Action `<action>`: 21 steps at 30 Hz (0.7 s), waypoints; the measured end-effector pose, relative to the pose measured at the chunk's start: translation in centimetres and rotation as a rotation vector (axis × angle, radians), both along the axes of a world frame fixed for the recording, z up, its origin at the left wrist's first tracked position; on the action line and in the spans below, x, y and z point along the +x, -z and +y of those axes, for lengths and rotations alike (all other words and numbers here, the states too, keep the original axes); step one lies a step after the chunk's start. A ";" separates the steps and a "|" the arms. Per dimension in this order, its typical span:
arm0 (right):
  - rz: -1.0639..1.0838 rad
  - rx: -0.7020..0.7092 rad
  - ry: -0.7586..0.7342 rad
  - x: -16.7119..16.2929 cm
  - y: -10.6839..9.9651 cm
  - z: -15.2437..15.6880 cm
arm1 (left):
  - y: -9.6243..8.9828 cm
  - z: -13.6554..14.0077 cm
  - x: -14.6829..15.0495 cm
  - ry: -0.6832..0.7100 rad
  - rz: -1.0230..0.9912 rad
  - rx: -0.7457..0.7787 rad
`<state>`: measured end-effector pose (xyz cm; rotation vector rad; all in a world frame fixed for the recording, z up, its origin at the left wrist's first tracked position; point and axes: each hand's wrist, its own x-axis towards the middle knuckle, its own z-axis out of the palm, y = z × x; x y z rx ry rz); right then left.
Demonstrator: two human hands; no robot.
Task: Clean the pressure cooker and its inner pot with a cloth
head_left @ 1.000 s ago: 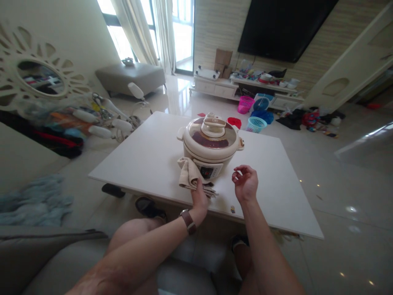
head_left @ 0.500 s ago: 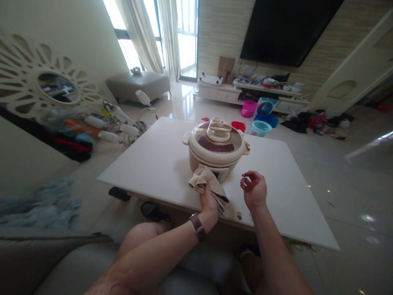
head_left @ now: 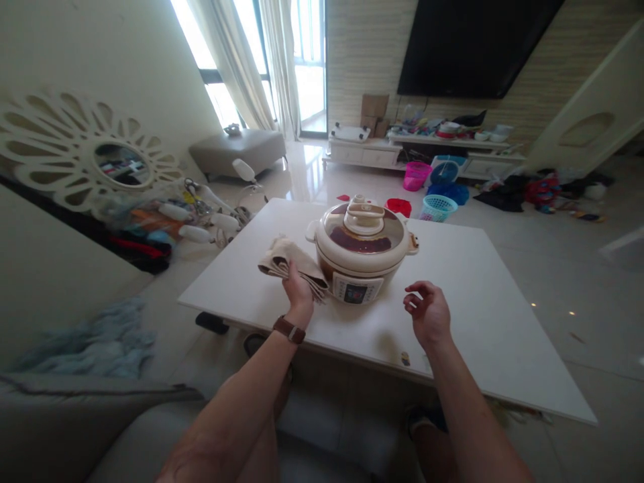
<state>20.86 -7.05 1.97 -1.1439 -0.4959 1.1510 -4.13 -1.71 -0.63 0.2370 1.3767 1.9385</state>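
A cream electric cooker (head_left: pixel 352 268) with a see-through lid (head_left: pixel 363 227) and a raised knob stands on the white table (head_left: pixel 463 302); its front control panel (head_left: pixel 356 291) faces me. At the cooker's left side, my left hand (head_left: pixel 298 294), with a brown watch on the wrist, is closed round a folded beige cloth (head_left: pixel 294 258). Whether the cloth touches the cooker I cannot tell. My right hand (head_left: pixel 427 312) hovers over the table to the right of the cooker, fingers loosely curled and apart, nothing in them.
A small sticker (head_left: pixel 405 358) lies near the table's front edge. Beyond the table are a red container (head_left: pixel 399 206), a light blue basket (head_left: pixel 437 208) and a pink basket (head_left: pixel 416 176) on the floor. A grey sofa (head_left: pixel 100 429) is at lower left.
My left hand has carried the cloth left, from in front of the cooker to its left side, uncovering the control panel. The right hand has hardly moved. The view has shifted slightly.
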 end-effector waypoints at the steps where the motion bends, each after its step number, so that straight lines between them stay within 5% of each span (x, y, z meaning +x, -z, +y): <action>1: -0.007 -0.005 -0.001 -0.1 0.1 0.0 | 0.1 0.5 0.3 0.017 0.055 0.023; 6: -0.056 -0.012 -0.014 -0.7 0.5 0.0 | 1.5 0.8 3.8 0.148 0.199 0.088; 15: -0.114 -0.006 -0.051 -1.1 1.0 0.1 | 4.1 -5.2 7.8 0.225 0.193 -0.012; 21: -0.124 -0.009 -0.053 -1.0 1.1 -0.1 | 2.7 -1.7 5.2 0.174 0.047 -0.004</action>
